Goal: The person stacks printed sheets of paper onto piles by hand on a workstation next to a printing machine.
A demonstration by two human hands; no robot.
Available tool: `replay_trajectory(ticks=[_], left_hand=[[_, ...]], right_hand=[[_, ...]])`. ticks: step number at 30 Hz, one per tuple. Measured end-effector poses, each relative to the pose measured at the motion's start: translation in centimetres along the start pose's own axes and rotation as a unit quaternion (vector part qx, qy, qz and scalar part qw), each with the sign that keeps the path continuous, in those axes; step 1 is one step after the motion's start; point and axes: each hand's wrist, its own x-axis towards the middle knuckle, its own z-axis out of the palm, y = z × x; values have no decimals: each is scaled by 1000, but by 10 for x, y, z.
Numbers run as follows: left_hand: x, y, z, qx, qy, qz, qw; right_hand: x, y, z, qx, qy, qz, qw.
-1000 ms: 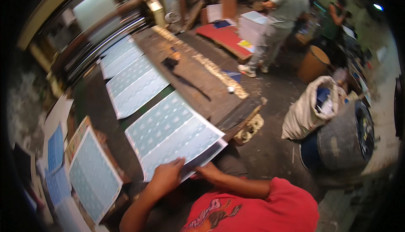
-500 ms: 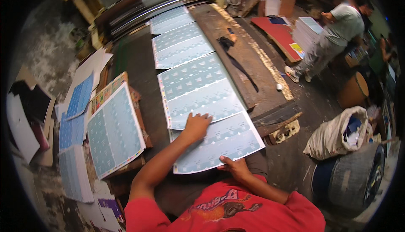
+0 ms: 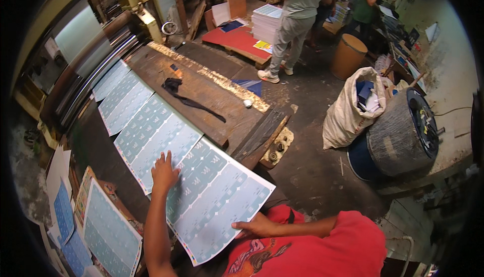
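My left hand [image 3: 165,172] lies with its fingers spread at the edge between two printed sheets in a row. The nearest printed sheet [image 3: 222,189], pale blue-green with a white margin, slants toward my body. My right hand [image 3: 254,225] pinches its near edge, thumb on top and the other fingers hidden underneath. Just beyond lies a second printed sheet [image 3: 156,146], and more sheets [image 3: 121,103] run in line up to the machine's metal rollers [image 3: 101,73].
To my left stands a pile of similar printed sheets [image 3: 111,231]. A black cloth strip [image 3: 196,104] lies on the worn table [image 3: 151,73]. At right are a stuffed sack [image 3: 348,110] and a wrapped drum [image 3: 398,131]. Another person [image 3: 300,20] stands near a paper stack [image 3: 266,22].
My view has swung to the right. More of the nearest sheet now shows between my hands, its near edge closer to my body. My right hand still grips that edge.
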Motion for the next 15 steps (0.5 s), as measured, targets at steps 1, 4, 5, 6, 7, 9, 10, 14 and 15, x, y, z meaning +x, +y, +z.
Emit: replay_trajectory(ticks=[1,4,5,6,7,9,10,14,15], left_hand=[[-8,8,-7,-12,-12,-9,1000],[-56,42,-8,-76,-126,146,978],[-82,66,-20,-61,-201,166,964],[-105,84,-32,-67,-284,183,939],[-134,92,-34,-38,-286,232,929],[-170,108,-45,0,-269,258,928],[-174,106,-44,-30,-274,243,930],[-169,87,-35,-97,-280,247,923],[-170,85,-35,-99,-277,243,924]], right_hand=[[0,0,0,1,-5,9,1000],[1,1,-1,3,-13,44,999],[4,3,-4,11,-11,40,999],[6,4,-5,19,-14,37,999],[9,3,-3,24,-25,37,999],[9,-5,2,36,-15,53,998],[11,-5,2,41,-12,64,997],[23,-1,1,60,-30,104,992],[28,-2,-1,60,-73,96,991]])
